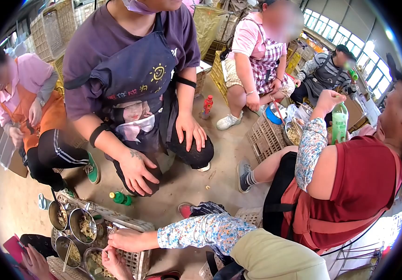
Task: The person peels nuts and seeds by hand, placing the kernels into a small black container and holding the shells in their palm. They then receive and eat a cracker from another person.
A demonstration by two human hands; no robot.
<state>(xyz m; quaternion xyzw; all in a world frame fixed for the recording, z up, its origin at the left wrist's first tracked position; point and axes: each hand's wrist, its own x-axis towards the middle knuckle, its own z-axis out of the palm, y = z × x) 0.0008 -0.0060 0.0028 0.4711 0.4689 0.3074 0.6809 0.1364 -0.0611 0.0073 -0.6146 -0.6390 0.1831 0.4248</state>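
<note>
Both R hand (128, 240) & L hand (117, 265), 7 o'clock: fingers bent, hold unclear; knuckle bump cd tip nearest bowl (86, 262).

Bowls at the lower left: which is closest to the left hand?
The lower-right bowl of the four: the left hand is right by its rim; the others sit farther away.

Red bottle (207, 108): stood on the floor (222, 156).
Green bottle (121, 199): seen on the floor.
Navy apron (131, 77): worn, printed with a yellow sun (158, 73).
Pale crate (51, 28): seen in the background.
</note>
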